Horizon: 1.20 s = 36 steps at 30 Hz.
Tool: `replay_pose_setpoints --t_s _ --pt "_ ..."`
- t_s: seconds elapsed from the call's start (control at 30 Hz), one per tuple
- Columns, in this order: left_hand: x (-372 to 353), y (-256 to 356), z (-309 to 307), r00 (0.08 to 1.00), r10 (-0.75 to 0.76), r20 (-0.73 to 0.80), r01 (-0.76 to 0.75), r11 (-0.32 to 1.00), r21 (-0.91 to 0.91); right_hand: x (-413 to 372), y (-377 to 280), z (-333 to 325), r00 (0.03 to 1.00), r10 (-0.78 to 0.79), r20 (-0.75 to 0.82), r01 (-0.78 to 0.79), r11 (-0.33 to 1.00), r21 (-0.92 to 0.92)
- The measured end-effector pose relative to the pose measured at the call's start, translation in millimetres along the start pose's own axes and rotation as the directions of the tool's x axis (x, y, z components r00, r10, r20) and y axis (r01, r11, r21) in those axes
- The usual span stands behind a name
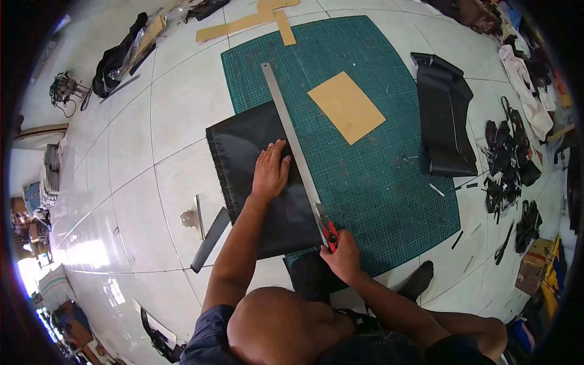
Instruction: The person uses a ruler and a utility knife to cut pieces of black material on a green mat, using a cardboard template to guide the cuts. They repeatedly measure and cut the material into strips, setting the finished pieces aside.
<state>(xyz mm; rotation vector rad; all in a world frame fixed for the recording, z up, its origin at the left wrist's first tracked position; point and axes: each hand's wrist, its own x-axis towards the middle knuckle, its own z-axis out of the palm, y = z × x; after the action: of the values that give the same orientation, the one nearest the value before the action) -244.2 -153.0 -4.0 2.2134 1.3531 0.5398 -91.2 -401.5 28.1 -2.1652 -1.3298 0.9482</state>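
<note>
Lying under left fingers [277,157] and ruler [288,126], black fabric [240,149] (cutter [329,233] in right hand [344,257]).

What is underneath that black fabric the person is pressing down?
The black fabric lies partly on the green cutting mat, partly on the white floor tiles. Part of the mat's left edge is covered; anything else beneath cannot be seen.

Matt black cloth [237,146] — smooth metal ruler [283,115], perhaps steel — glossy floor tiles [121,152].
</note>
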Motion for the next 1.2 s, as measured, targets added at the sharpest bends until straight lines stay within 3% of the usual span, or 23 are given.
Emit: replay_pose_setpoints --t_s 0.13,0.33,0.4,0.47,0.53,0.57,0.67,0.73,0.77,0.9,1.0,1.13,1.2 --pt "-0.2 1.3 -10.8 0.998 -0.036 -0.043 0.023 0.964 -0.264 -0.5 -14.7 -2.5 0.998 -0.015 0.058 0.006 0.988 0.151" --pt "0.5 2.2 -17.7 0.989 -0.135 -0.062 0.108 0.941 -0.320 19.8 -37.1 4.5 0.993 0.005 0.117 -0.023 0.988 0.152" --pt "3.1 -6.1 -13.9 0.990 -0.034 -0.134 0.001 0.969 -0.245 23.2 -33.1 0.8 0.990 0.056 0.130 -0.076 0.985 0.158" --pt "2.9 -11.7 -7.4 0.986 0.007 -0.166 -0.041 0.978 -0.205 33.9 -21.7 2.0 0.991 0.135 0.021 -0.134 0.932 0.337" --pt "0.8 -11.1 -4.7 0.984 0.007 -0.178 -0.043 0.979 -0.197 44.0 -13.3 -5.1 0.982 0.166 -0.088 -0.118 0.910 0.398" --pt "0.1 -8.4 -0.4 0.975 -0.049 -0.219 -0.004 0.971 -0.239 46.2 -5.3 -6.5 0.976 0.214 -0.046 -0.177 0.897 0.406" --pt "-12.3 -9.2 -5.0 0.948 0.074 -0.310 -0.104 0.991 -0.082 44.0 14.1 -9.4 0.942 0.322 0.090 -0.328 0.839 0.434" --pt "-35.9 -0.6 -25.6 0.937 0.018 -0.348 -0.016 1.000 0.009 27.7 20.1 -12.3 0.912 0.358 0.200 -0.410 0.778 0.476" --pt "-53.0 -2.6 -30.4 0.922 0.019 -0.387 0.031 0.992 0.123 24.2 22.1 -10.5 0.922 0.343 0.179 -0.387 0.805 0.450" --pt "-123.1 -3.0 -58.2 0.925 -0.144 -0.352 0.244 0.935 0.259 11.2 16.1 2.4 0.937 0.314 0.155 -0.350 0.863 0.364" --pt "-163.8 -6.2 -61.9 0.883 -0.328 -0.337 0.411 0.886 0.215 9.1 15.6 8.9 0.915 0.378 0.144 -0.403 0.822 0.402" --pt "-189.7 -12.9 -50.0 0.827 -0.521 -0.212 0.529 0.848 -0.022 8.7 12.1 8.9 0.934 0.353 0.047 -0.342 0.853 0.393" --pt "-196.7 -21.0 -40.9 0.766 -0.625 -0.153 0.602 0.780 -0.172 6.3 9.3 6.9 0.913 0.397 0.090 -0.399 0.830 0.390"
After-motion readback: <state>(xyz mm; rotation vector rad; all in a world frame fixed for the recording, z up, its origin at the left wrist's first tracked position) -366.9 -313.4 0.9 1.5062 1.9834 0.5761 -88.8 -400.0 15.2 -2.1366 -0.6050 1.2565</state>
